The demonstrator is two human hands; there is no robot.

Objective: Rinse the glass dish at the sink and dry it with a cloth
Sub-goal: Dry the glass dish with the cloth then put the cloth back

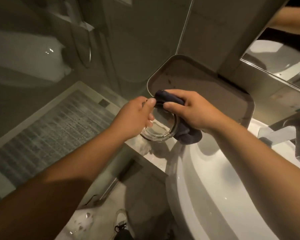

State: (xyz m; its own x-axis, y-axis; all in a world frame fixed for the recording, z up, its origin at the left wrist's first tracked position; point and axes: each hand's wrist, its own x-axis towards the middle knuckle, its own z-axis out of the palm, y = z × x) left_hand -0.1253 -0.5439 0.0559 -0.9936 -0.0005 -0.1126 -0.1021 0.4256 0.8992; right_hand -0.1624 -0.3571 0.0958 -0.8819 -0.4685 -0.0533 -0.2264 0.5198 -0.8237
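A round clear glass dish (160,130) is held in the air over the counter, left of the white sink (206,187). My left hand (135,116) grips its left rim, thumb on the top edge. My right hand (192,110) is closed on a dark blue cloth (185,134) pressed against the dish's right and far rim. The cloth wraps around the right wall and hangs below my wrist. Part of the rim is hidden under the cloth and fingers.
A grey tray (206,87) lies on the counter just behind the hands. A chrome tap (277,132) stands at the sink's right, with a mirror (277,54) above. The counter edge drops to the floor and a bath mat (47,129) at the left.
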